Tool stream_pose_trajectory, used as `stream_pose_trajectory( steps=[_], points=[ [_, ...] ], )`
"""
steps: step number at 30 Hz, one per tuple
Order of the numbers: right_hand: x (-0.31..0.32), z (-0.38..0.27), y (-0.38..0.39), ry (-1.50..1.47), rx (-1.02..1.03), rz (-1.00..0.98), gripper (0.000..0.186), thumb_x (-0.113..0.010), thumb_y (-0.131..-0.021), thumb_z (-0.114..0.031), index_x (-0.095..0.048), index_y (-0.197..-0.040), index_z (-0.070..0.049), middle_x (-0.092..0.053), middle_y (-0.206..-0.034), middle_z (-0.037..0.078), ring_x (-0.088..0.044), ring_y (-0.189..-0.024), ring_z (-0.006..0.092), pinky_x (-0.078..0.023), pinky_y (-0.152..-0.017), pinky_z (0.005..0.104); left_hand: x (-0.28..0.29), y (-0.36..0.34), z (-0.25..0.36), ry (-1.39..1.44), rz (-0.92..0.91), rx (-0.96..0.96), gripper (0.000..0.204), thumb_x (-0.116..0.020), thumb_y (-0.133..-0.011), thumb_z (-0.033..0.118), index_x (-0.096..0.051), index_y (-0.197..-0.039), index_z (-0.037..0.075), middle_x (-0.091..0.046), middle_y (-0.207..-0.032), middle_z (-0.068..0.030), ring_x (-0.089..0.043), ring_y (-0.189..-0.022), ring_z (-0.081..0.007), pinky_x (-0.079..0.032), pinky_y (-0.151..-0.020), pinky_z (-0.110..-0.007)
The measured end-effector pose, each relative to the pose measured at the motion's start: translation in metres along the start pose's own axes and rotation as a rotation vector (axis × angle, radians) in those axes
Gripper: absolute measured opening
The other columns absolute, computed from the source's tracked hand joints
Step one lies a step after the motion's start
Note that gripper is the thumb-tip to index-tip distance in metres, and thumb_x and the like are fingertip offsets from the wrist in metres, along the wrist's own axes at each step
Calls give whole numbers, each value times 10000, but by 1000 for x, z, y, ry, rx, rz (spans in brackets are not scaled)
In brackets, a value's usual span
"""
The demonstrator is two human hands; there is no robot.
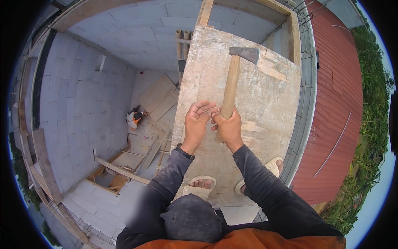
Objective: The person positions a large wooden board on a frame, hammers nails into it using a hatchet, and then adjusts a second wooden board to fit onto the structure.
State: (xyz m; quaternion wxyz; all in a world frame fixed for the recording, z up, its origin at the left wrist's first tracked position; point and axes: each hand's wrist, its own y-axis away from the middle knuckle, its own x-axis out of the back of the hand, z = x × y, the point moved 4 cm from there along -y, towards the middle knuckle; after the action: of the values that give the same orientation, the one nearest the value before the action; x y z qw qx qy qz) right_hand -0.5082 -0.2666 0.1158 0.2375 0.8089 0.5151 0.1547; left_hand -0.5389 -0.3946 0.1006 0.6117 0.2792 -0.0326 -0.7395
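A hatchet with a dark metal head (245, 54) and a pale wooden handle (231, 83) points away from me over a worn plywood board (269, 99). My right hand (230, 128) is closed round the lower part of that handle. Just left of it, my left hand (196, 125) has its fingers bent, the thumb and fingertips drawn together against the right hand's fingertips. Whatever lies between those fingertips is too small to make out. Both hands are above the board, and my sandalled feet stand on it.
Beyond the board's left edge is a drop to a lower floor, where another person (134, 118) crouches near wooden sheets (157, 95). Grey block walls (83, 95) surround that space. At right run a concrete ledge with steel bars (306, 70) and a red corrugated roof (336, 103).
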Motion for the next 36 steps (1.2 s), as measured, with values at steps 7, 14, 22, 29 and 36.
stream_pose_trajectory(
  steps=[7, 14, 22, 29, 36],
  points=[
    [6, -9, -5, 116, -5, -65, 343, -690, -883, -63, -565, -1182, 52, -664, -909, 109, -698, -739, 166, -594, -576, 302, 14, 11, 19, -495, -92, -119, 285, -719, -966, 78, -670, -1223, -37, -754, -1085, -101, -726, -1005, -191, -563, -925, -321],
    [2, -3, -2, -52, -24, -56, 308, -720, -910, -101, -564, -1137, 38, -655, -874, 92, -650, -649, 143, -551, -529, 294, 18, 16, -27, 132, 40, 141, 283, -740, -1002, 201, -701, -1200, 4, -741, -1092, -79, -695, -988, -146, -552, -925, -320],
    [23, 6, 12, 301, -86, -17, 349, -745, -942, -228, -581, -1117, 27, -650, -822, 94, -634, -593, 151, -521, -517, 319, 80, -101, 34, -826, 368, -558, 199, -713, -956, 194, -734, -1091, 49, -714, -1062, -70, -672, -1000, -263, -517, -921, -399],
    [31, -3, 16, 474, -52, -93, 379, -732, -956, -245, -574, -1183, 15, -648, -825, 100, -650, -642, 177, -529, -567, 343, 79, -143, 30, -1094, 297, -654, 152, -718, -939, 168, -720, -1026, 43, -703, -1090, -88, -691, -1000, -287, -537, -891, -382],
    [25, -7, 2, 732, 83, -192, 472, -636, -1018, -415, -562, -1248, -9, -679, -809, 208, -701, -756, 368, -526, -694, 462, 77, -142, 20, -967, 348, -661, 127, -728, -921, 132, -710, -1015, 48, -695, -1079, -84, -699, -947, -254, -547, -818, -348]
  ],
)
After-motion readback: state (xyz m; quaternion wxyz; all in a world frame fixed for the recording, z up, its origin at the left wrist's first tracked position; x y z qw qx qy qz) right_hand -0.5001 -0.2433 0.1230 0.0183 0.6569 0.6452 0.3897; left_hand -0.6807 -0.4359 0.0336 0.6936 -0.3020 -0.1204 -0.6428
